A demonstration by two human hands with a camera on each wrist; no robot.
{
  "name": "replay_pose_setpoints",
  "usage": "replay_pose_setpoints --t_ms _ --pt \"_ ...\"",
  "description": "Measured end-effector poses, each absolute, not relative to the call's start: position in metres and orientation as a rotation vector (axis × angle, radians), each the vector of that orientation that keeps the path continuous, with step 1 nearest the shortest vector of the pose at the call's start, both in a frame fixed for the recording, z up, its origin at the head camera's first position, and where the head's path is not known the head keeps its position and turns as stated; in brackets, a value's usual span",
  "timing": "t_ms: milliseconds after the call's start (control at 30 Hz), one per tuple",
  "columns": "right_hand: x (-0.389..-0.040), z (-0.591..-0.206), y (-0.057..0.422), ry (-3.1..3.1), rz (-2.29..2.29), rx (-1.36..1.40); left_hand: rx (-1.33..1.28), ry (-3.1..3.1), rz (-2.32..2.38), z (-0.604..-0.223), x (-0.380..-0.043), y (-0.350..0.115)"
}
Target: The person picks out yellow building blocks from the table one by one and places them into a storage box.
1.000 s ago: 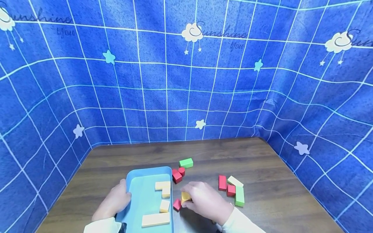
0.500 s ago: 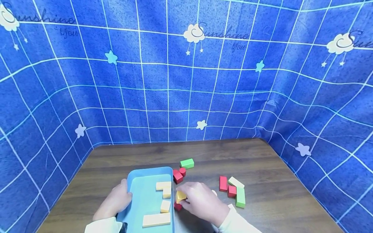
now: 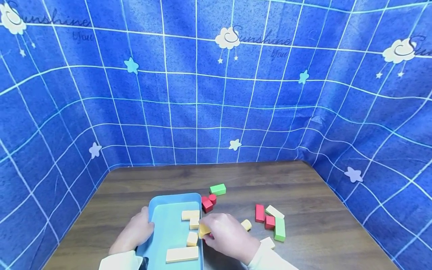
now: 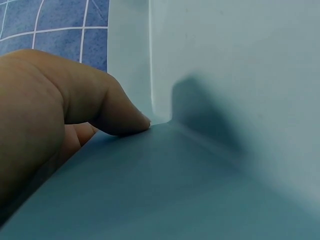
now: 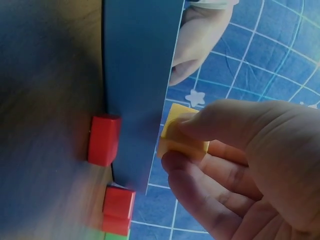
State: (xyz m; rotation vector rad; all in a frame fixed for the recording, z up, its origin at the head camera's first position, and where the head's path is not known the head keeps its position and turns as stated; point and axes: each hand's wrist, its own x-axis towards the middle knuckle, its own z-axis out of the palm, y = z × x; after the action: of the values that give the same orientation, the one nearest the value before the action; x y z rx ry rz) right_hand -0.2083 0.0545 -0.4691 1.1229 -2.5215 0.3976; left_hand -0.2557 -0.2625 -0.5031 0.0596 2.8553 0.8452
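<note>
My left hand (image 3: 134, 231) grips the left wall of a light blue tray (image 3: 162, 232). In the left wrist view, that hand's thumb (image 4: 122, 112) lies against the inside of the tray wall, fingers behind it. Between the thumb and fingers of my right hand (image 3: 227, 236) a yellow block (image 3: 203, 230) is pinched at the tray's right rim. The right wrist view has this yellow block (image 5: 172, 130) level with the rim's edge. Several cream blocks, among them a long one (image 3: 182, 254), lie inside the tray. A red block (image 5: 105, 140) stands beside the wall, mostly hidden by my hand in the head view.
Behind my right hand are red blocks (image 3: 207, 204) and a green block (image 3: 218, 189). Farther right lie red blocks (image 3: 259, 213), a pale block (image 3: 275, 212) and a long green block (image 3: 279, 229). A yellow cylinder (image 3: 246, 225) and a cream block (image 3: 268, 243) sit near my right wrist.
My right hand has moved left with the yellow block, from over the table to the tray's right rim. The yellow cylinder and cream block behind it have come into sight. The left hand stays put.
</note>
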Motion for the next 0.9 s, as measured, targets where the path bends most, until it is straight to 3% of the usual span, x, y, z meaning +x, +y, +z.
replay_pose_setpoints --t_ms 900 --pt "-0.213 -0.482 0.035 -2.432 0.303 1.186 0.088 2.879 0.807 -0.503 -0.257 -0.262"
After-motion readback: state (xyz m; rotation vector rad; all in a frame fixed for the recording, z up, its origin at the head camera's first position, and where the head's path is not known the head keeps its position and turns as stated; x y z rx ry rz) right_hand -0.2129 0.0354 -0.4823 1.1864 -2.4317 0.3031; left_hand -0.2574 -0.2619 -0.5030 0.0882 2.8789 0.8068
